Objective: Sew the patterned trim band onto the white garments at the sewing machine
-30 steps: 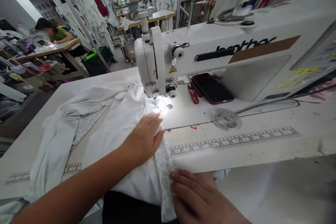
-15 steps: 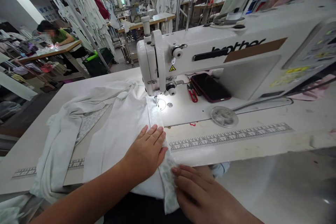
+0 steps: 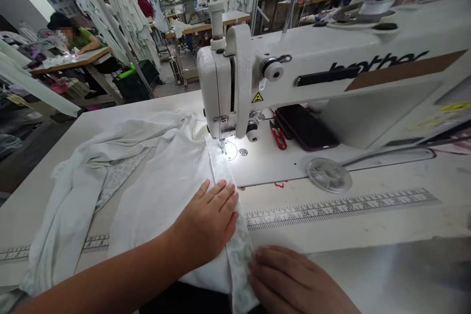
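Head view: the left hand lies open and flat on the white garment, gripping nothing, at the near edge of the bench. The right hand rests its fingers on the patterned band; whether it grips cannot be determined. The band runs straight to the presser foot of the Brother sewing machine. Step in hand: apparently guiding the band under the foot, which calls for even, flat tension.

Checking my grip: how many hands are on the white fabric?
2: the left hand lies flat on the white fabric, and the right hand rests against its patterned strip.
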The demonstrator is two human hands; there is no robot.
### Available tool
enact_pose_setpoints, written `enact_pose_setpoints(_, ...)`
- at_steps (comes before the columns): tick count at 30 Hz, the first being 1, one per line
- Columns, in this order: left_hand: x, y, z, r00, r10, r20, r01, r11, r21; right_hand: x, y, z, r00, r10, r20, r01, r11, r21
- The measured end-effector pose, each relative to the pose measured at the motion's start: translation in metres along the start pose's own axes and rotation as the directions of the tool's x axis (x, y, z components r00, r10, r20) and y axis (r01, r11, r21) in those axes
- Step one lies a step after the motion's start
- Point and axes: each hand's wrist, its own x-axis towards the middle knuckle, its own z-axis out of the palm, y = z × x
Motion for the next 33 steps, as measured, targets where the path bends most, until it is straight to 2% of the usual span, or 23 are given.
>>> enact_pose_setpoints(4, 0.006, -0.015, 0.001, 1.000, 0.004, 0.030, -0.003, 1.000, -0.022, 0.013, 0.009, -0.001, 0.999, -0.010, -0.051, 0.010, 1.000, -0.012)
enact_pose_setpoints(6, 0.006, -0.015, 0.001, 0.998, -0.015, 0.054, 0.015, 1.000, -0.006, 0.016, 0.011, 0.001, 0.997, -0.020, -0.069, 0.019, 1.000, -0.024)
enact_pose_setpoints(11, -0.006, 0.009, -0.004, 0.972, -0.154, 0.180, 0.142, 0.987, 0.076, 0.013, 0.008, 0.006, 0.998, -0.023, -0.057, 0.019, 0.998, -0.062)
enact_pose_setpoints(14, -0.016, 0.019, -0.008, 0.955, -0.184, 0.233, 0.168, 0.982, 0.089, 0.010, 0.005, 0.007, 0.998, -0.014, -0.065, 0.009, 0.996, -0.091)
enact_pose_setpoints(17, -0.020, 0.020, -0.009, 0.943, -0.195, 0.271, 0.182, 0.981, 0.074, 0.009, 0.004, 0.005, 0.998, -0.018, -0.054, 0.012, 0.995, -0.104)
enact_pose_setpoints(21, -0.018, 0.017, -0.010, 0.941, -0.185, 0.284, 0.175, 0.983, 0.060, 0.008, 0.005, 0.002, 0.999, -0.040, 0.015, 0.041, 0.994, -0.100)
enact_pose_setpoints(25, -0.014, 0.012, -0.013, 0.955, -0.101, 0.281, 0.095, 0.995, 0.033, 0.010, 0.004, 0.004, 0.995, -0.095, 0.002, 0.094, 0.988, -0.123)
enact_pose_setpoints(29, -0.012, 0.008, -0.013, 0.942, -0.067, 0.330, 0.085, 0.996, -0.040, 0.015, 0.002, 0.007, 0.992, -0.116, 0.053, 0.121, 0.986, -0.113)
enact_pose_setpoints(33, -0.014, 0.008, -0.011, 0.959, -0.079, 0.272, 0.099, 0.993, -0.058, 0.018, 0.003, 0.011, 0.992, -0.123, 0.024, 0.125, 0.986, -0.106)
